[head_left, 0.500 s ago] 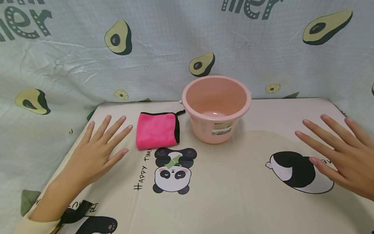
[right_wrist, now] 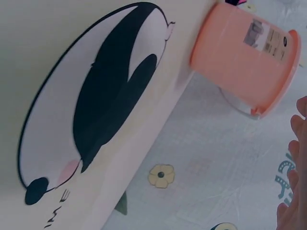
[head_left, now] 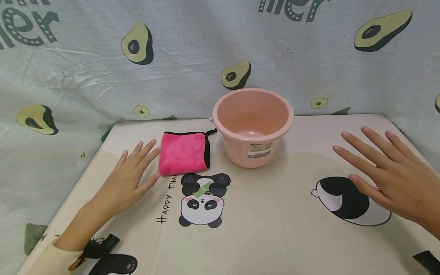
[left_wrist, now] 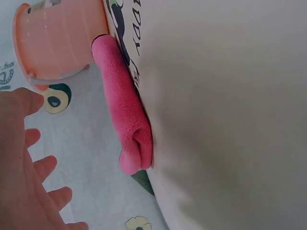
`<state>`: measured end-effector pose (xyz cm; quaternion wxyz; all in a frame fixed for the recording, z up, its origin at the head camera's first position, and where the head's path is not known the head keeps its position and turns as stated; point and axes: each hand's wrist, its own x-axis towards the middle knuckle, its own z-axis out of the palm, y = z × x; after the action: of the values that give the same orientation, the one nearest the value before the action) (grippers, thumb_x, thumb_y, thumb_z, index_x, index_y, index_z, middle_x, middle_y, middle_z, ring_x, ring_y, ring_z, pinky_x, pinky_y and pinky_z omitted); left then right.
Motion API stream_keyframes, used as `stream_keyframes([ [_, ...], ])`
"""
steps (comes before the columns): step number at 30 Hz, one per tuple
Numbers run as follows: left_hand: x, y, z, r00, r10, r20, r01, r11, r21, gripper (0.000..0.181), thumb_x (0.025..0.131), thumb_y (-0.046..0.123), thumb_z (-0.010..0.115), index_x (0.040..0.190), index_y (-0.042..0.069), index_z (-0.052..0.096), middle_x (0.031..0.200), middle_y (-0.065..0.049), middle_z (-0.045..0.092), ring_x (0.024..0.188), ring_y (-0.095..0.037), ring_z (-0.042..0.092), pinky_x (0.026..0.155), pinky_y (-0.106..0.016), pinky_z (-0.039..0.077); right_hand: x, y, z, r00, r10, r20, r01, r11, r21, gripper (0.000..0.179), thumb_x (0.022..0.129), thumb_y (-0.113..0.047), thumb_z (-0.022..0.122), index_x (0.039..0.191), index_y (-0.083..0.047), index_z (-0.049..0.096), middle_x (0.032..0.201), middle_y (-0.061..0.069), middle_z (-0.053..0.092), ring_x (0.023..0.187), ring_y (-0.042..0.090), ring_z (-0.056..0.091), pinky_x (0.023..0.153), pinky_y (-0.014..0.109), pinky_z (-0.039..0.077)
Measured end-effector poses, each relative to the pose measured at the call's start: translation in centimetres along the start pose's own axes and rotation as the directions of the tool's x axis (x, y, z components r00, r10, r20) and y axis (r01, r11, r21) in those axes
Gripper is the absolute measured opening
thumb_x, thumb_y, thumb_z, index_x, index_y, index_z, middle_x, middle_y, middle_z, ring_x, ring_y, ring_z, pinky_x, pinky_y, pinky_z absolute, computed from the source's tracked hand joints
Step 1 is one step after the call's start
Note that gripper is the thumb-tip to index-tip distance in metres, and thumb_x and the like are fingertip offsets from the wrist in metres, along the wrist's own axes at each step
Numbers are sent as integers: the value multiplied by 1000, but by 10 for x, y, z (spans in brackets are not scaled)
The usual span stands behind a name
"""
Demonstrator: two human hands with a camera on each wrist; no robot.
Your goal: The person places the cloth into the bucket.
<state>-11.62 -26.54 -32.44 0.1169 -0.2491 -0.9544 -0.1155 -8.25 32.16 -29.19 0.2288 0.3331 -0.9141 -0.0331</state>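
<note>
A folded bright pink cloth (head_left: pixel 183 153) with black edging and a small black loop lies left of centre on the table. Just right of it stands a pink plastic bucket (head_left: pixel 252 147), upright, a label on its front. My left hand (head_left: pixel 128 183) hovers at the cloth's left side, fingers spread, fingertips right at its edge in the head view. In the left wrist view the folded cloth (left_wrist: pixel 122 103) appears side-on, thick and soft. My right hand (head_left: pixel 395 173) is held over the right of the table, fingers straight and spread, apart from the bucket.
The table is covered by a cream cloth (head_left: pixel 261 236) printed with pandas and lettering. Behind and at the left hangs a pale curtain (head_left: pixel 185 49) with avocado prints. Black straps (head_left: pixel 101 247) show at the wrists.
My left hand has moved right to the pink cloth's edge. My right hand has shifted left and slightly away from me. The bucket and cloth stay in place.
</note>
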Motion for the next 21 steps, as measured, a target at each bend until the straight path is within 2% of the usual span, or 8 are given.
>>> stream_keyframes([
  [4,6,1,6,999,-35,-1,34,992,-121,66,100,28,61,159,15,33,167,-9,25,152,-41,22,118,-69,16,10,-3,1,999,-16,-29,16,1000,9,63,107,-58,18,162,-27,29,169,3,21,157,28,10,126,51,1],
  [7,10,2,11,998,-68,13,70,969,-237,64,102,25,59,159,14,32,166,-10,26,152,-39,23,116,-69,22,18,-3,2,1000,-16,-25,17,1000,17,64,107,-59,17,162,-28,28,169,2,20,157,28,9,127,51,1],
  [10,14,2,15,993,-105,45,114,931,-348,63,104,24,56,160,15,28,167,-11,22,152,-37,21,116,-68,23,26,-4,5,1000,-14,-18,14,1000,26,66,106,-62,16,162,-28,27,170,3,18,157,28,9,127,50,2],
  [14,19,0,16,986,-143,81,165,867,-470,61,106,20,52,160,12,25,168,-11,14,153,-40,17,115,-71,23,36,-4,9,999,-28,-31,29,999,39,66,107,-61,17,162,-26,29,169,4,21,157,27,13,128,45,5],
  [18,24,-4,18,979,-176,106,205,808,-553,60,107,17,50,160,7,23,168,-14,10,149,-48,20,112,-71,28,45,-2,14,998,-37,-53,42,995,94,61,109,-54,25,160,-22,35,166,8,29,155,28,20,127,36,8],
  [21,27,-6,18,972,-199,128,236,774,-587,60,107,18,48,160,7,21,168,-16,10,147,-52,22,113,-70,28,51,-1,15,999,-16,-33,20,990,138,55,109,-47,35,159,-24,36,164,9,33,155,29,21,127,33,9],
])
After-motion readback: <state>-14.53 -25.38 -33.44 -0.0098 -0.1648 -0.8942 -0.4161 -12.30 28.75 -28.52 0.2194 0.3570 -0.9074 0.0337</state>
